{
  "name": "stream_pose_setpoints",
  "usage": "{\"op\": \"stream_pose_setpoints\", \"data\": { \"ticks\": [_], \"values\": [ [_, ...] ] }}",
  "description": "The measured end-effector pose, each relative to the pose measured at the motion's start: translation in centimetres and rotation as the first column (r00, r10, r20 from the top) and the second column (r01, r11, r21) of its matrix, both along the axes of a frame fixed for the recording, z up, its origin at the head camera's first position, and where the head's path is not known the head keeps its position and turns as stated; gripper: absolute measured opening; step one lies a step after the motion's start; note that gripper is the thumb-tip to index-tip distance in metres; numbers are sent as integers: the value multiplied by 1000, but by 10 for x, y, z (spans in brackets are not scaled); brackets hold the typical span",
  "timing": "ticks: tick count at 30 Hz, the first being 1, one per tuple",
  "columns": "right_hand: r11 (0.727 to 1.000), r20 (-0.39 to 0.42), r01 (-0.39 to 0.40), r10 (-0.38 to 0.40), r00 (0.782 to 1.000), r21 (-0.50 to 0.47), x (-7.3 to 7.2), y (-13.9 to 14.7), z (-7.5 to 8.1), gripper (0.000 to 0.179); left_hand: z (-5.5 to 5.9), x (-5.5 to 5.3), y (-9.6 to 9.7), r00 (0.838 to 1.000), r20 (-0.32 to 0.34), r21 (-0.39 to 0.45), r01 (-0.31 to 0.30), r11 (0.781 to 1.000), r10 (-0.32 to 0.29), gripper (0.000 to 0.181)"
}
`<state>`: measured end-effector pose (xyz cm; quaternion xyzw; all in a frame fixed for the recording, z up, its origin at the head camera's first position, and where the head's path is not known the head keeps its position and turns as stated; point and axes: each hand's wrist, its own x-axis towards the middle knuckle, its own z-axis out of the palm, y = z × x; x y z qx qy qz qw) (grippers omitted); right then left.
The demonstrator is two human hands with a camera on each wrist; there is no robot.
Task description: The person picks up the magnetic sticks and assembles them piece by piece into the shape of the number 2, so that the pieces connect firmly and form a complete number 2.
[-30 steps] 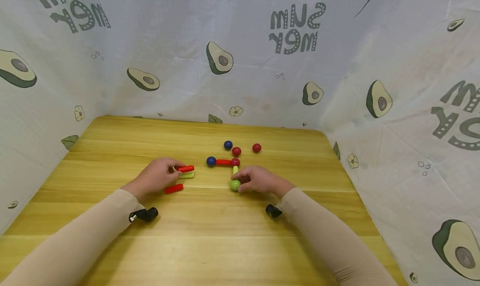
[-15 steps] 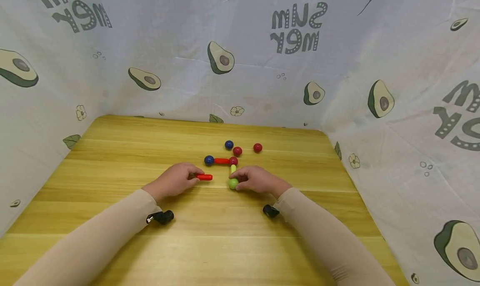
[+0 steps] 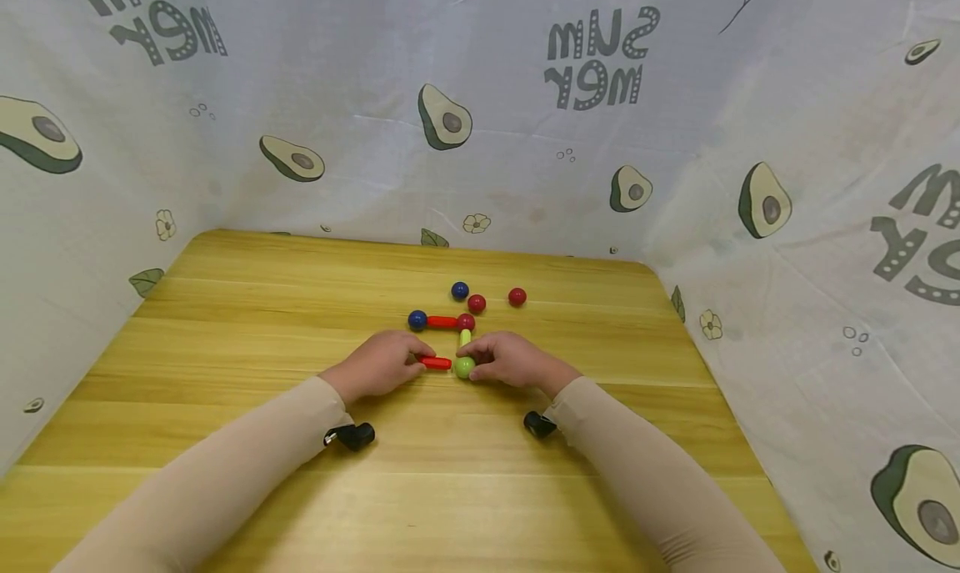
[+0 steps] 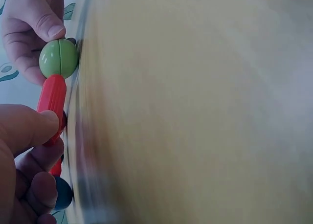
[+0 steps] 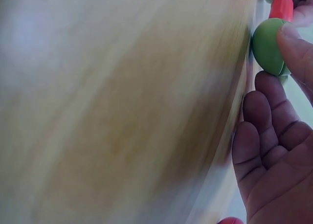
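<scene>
In the head view my left hand [image 3: 382, 363] pinches a red rod [image 3: 437, 363] between thumb and fingers, pointing it right. My right hand [image 3: 517, 360] holds a light green ball [image 3: 465, 368] on the table. The left wrist view shows the rod's end [image 4: 53, 94] right against the ball [image 4: 58, 58]; whether they are joined I cannot tell. A short green rod [image 3: 465, 338] runs from the ball to a dark red ball [image 3: 466, 322]. From there another red rod [image 3: 442, 323] leads left to a blue ball [image 3: 417, 320].
Behind this assembly a loose blue ball [image 3: 460, 290] and two dark red balls, one nearer [image 3: 477, 304] and one farther right [image 3: 517, 297], lie on the wooden table [image 3: 420, 490]. A printed cloth [image 3: 360, 81] encloses the back and sides.
My left hand has carried the red rod rightward to the green ball. The loose green and red rods seen near it earlier are now out of sight behind that hand. My right hand stays nearly still.
</scene>
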<state>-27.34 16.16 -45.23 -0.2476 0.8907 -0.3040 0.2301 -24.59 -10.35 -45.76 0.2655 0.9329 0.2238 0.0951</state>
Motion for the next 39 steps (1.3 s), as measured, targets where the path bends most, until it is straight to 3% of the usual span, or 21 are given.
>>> {"op": "stream_pose_setpoints", "data": {
  "ticks": [27, 31, 39],
  "values": [
    [1000, 18, 16, -15, 1000, -16, 1, 2, 0, 38, -2, 0, 9, 1000, 5, 6, -11, 1000, 11, 30],
    [1000, 10, 7, -7, 1000, -17, 2, 4, 0, 38, -1, -2, 7, 1000, 29, 26, -9, 1000, 8, 33],
    [1000, 11, 0, 0, 1000, 7, 3, 11, 1, 37, 13, -14, -11, 993, 79, 106, -95, 990, 87, 37]
  ]
}}
